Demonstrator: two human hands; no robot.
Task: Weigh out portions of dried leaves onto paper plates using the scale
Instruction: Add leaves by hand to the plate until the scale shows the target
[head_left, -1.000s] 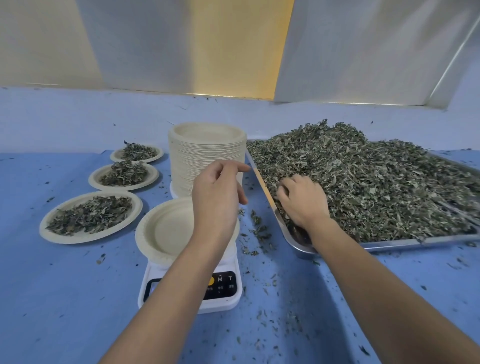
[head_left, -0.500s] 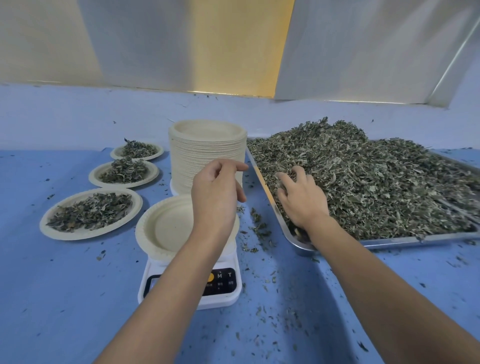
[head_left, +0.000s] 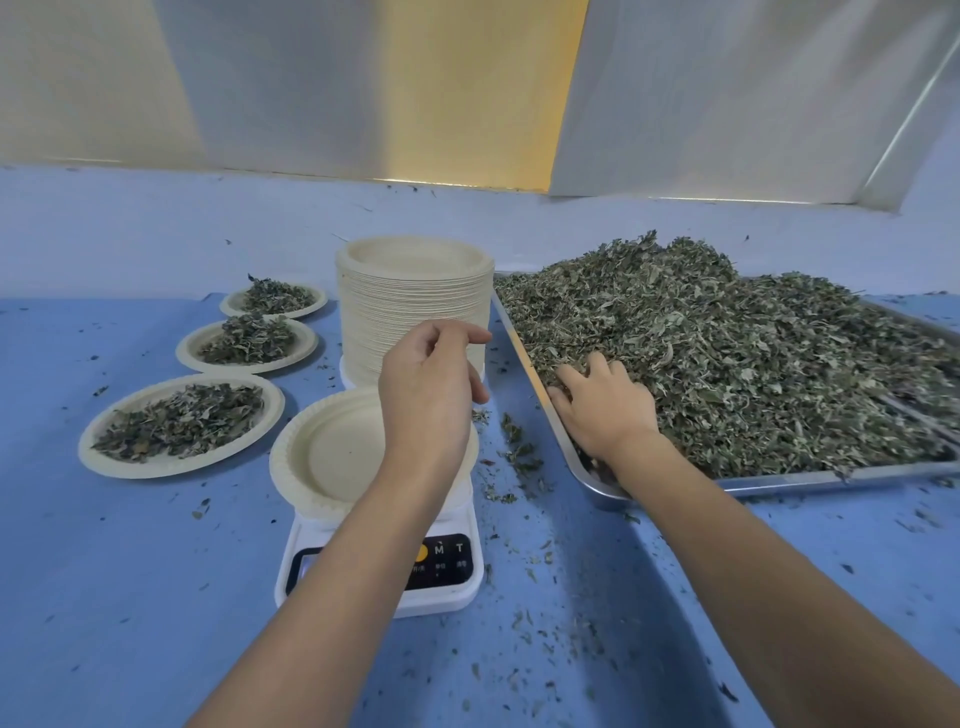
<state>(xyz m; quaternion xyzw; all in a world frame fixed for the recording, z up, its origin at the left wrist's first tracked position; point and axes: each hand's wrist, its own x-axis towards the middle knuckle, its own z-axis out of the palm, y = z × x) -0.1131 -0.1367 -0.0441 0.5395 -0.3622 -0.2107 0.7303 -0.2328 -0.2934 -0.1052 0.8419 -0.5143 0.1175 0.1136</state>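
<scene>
Where legible, scale keys (head_left: 449, 549): M, T.

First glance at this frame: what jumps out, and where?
The big heap of dried leaves fills the metal tray on the right, and the right hand is spread on its near-left corner. At centre, an empty paper plate sits on the white scale. The left hand is above it holding nothing, in front of a tall stack of plates. Three filled plates line the left.
</scene>
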